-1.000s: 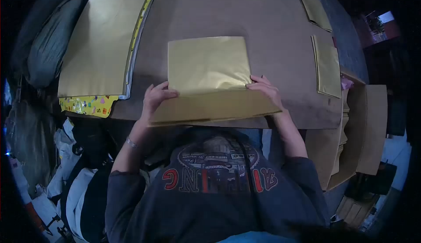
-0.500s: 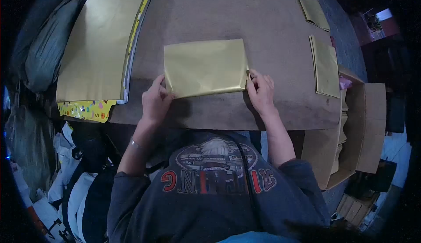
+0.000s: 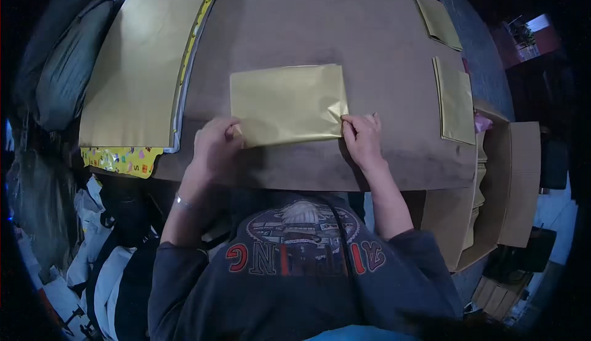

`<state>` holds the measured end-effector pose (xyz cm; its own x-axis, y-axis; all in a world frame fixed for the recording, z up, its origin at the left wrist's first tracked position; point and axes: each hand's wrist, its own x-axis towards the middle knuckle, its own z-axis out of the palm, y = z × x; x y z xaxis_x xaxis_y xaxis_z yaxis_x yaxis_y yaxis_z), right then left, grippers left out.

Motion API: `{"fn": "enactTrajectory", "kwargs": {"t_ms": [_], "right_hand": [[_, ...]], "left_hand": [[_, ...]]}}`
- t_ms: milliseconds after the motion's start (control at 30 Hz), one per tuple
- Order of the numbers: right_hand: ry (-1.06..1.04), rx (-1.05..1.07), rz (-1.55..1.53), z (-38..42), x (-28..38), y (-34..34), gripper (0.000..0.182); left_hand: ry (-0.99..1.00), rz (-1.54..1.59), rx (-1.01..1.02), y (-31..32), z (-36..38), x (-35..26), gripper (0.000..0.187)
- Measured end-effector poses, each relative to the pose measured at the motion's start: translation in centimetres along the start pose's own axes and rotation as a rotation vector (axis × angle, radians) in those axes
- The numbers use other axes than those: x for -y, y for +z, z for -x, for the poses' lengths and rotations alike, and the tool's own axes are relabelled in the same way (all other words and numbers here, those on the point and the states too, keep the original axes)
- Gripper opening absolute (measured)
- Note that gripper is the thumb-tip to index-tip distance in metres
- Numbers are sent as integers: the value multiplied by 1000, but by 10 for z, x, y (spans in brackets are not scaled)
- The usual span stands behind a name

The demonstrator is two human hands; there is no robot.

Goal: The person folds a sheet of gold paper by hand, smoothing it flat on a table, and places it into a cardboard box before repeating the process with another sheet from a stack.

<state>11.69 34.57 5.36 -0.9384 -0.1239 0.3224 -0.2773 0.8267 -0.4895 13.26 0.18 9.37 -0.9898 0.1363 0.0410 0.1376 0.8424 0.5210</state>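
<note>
Brown tabletop (image 3: 289, 21), glossy folded gold sheet (image 3: 286, 104), crinkled at right, fingers (image 3: 349, 130) clamped on edges

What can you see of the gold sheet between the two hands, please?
The gold sheet looks like smooth, faintly shiny paper, apparently folded into a flat oblong. It lies on the brown table, near its front edge, creased towards the right. The right hand pinches its right side; the left hand, slightly blurred, touches its lower left corner.
</note>
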Motion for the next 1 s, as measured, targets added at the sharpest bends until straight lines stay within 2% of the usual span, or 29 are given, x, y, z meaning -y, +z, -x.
{"fn": "enactTrajectory", "kwargs": {"t_ms": [67, 133, 167, 233, 267, 367, 500, 700, 1000], "right_hand": [[-31, -26, -10, 0, 1, -1, 11], [-31, -39, 16, 1, 2, -1, 11], [-29, -37, 14, 1, 2, -1, 11], [-19, -6, -48, 0, -1, 1, 12], [-20, -7, -42, 0, -2, 0, 12], [-49, -51, -13, 1, 0, 1, 13], [-36, -28, 28, -3, 3, -1, 12], [-32, 4, 27, -8, 5, 0, 12], [-16, -11, 98, -11, 5, 5, 13]], "left_hand": [[12, -108, 17, -2, -16, 0, 38], [159, -202, -155, 6, -40, -1, 37], [161, -201, -158, 12, -56, -3, 37], [293, -200, -239, 23, -88, -10, 38], [295, -195, -242, 27, -102, -14, 38], [87, -257, -22, 28, -132, -30, 31], [100, -144, -64, 38, -137, -16, 21], [197, -23, -123, 39, -134, -6, 20], [161, -67, -158, 40, -134, -8, 14]]}}
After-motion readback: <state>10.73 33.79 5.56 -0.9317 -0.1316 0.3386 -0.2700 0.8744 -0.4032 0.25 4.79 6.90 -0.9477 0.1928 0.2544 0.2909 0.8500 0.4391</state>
